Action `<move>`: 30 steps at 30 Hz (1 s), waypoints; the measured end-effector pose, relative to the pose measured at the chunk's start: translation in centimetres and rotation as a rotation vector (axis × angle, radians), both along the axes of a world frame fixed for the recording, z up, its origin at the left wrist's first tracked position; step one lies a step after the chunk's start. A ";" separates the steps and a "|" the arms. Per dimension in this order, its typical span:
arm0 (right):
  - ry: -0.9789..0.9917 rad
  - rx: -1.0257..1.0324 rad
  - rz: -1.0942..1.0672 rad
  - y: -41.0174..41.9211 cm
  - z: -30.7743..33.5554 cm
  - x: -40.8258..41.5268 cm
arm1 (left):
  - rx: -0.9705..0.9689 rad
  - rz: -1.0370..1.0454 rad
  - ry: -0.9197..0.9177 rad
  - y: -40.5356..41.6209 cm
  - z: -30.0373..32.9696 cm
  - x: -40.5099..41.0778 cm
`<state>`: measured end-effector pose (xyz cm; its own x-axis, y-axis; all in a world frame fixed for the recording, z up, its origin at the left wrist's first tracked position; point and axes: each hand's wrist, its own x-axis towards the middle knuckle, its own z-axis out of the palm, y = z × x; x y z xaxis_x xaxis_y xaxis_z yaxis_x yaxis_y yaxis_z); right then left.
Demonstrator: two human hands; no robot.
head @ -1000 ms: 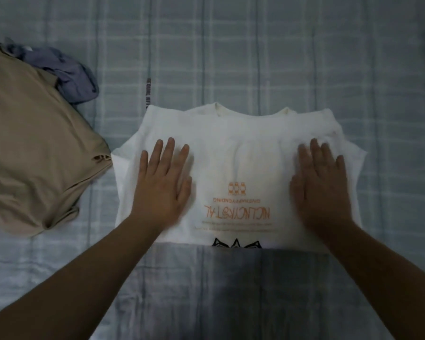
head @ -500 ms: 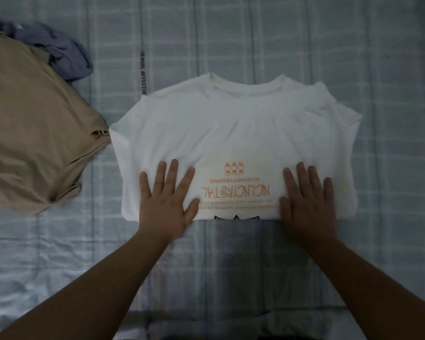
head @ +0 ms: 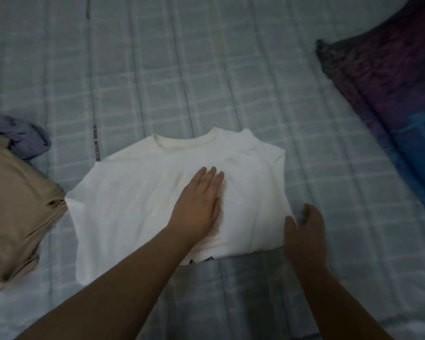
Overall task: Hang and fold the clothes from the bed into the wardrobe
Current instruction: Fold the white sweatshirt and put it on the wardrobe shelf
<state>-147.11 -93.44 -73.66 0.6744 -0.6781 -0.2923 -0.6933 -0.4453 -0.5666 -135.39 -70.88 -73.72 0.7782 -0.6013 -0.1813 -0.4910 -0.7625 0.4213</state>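
A white t-shirt [head: 138, 207] lies folded on the bed, collar away from me, with a bit of black print showing at its near edge. My left hand [head: 196, 207] rests flat on the shirt's middle, palm down with the fingers close together, holding nothing. My right hand [head: 304, 231] is at the shirt's lower right edge, cupped with thumb and fingers apart. It touches or nearly touches the fabric edge, and I see no cloth pinched in it.
The bed has a pale blue-grey checked sheet [head: 206, 82]. A tan garment [head: 12, 212] lies at the left with a small purple-blue garment [head: 27, 138] behind it. A dark purple and blue pillow or blanket [head: 388, 94] fills the right side.
My left hand has moved from the shirt's near left edge to its middle, covering the orange print. My right hand has slid off to the right edge. My view has shifted right.
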 end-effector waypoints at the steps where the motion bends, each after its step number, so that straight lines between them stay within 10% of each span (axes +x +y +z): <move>1: 0.025 0.060 -0.052 -0.3 0.0 0.2 | -0.049 0.023 0.039 -2.3 0.1 1.1; 17: 0.232 0.170 0.096 -1.5 -0.1 -0.1 | 0.090 0.432 0.171 -21.1 -1.2 6.9; 30: -0.221 0.281 0.318 10.4 9.5 0.4 | -0.680 0.749 0.371 -2.0 7.7 8.6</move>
<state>-146.74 -83.08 -64.12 0.9022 -0.3436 -0.2607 -0.3968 -0.4243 -0.8139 -126.81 -72.91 -66.00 0.9553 -0.0582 -0.2897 0.2496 -0.3657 0.8966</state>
